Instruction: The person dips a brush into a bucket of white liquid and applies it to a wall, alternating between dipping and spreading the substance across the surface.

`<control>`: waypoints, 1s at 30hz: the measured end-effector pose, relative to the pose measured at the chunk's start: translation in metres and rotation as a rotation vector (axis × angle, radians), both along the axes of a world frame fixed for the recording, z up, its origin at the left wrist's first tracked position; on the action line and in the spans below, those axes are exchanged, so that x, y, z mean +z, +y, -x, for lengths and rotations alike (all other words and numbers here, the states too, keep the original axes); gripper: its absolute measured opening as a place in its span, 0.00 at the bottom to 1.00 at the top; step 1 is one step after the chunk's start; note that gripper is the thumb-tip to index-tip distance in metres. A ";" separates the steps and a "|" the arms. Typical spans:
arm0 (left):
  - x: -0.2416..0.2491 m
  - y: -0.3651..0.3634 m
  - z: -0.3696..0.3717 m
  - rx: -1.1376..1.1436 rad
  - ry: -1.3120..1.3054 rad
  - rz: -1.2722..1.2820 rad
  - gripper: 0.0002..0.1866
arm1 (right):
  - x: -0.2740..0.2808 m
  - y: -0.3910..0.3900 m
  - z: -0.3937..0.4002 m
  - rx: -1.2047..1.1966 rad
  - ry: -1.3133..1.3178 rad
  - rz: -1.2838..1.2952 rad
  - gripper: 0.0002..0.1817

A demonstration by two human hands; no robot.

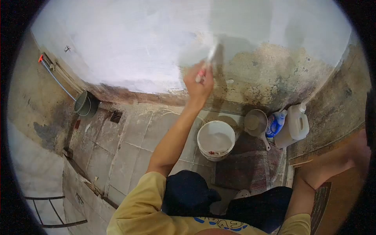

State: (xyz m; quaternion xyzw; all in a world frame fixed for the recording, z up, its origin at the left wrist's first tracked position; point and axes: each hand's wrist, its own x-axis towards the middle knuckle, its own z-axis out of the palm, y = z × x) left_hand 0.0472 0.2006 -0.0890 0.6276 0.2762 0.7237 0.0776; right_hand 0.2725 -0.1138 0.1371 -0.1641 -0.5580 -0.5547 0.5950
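Note:
My left hand (199,84) is raised against the wall (129,47), fingers closed around the handle of a paintbrush (212,53). The brush is blurred, and its head is at or very near the wall, between a white coated part and a stained, peeling part. Off to the right, my right arm is stretched out, and my right hand (359,150) lies at the dark edge of the view. Its fingers do not show clearly. Below the brush stands a white bucket (216,156) with a whitish liquid inside.
Right of the bucket are a dipper (256,122), a blue bottle (276,123) and a pale jug (293,127). A dark mat (243,166) covers part of the tiles. At the far left, a dark bucket (87,105) stands near a floor drain (116,116).

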 end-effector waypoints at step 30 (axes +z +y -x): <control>0.019 0.003 0.080 -0.533 0.131 0.381 0.07 | -0.001 -0.001 0.003 0.028 0.019 0.000 0.25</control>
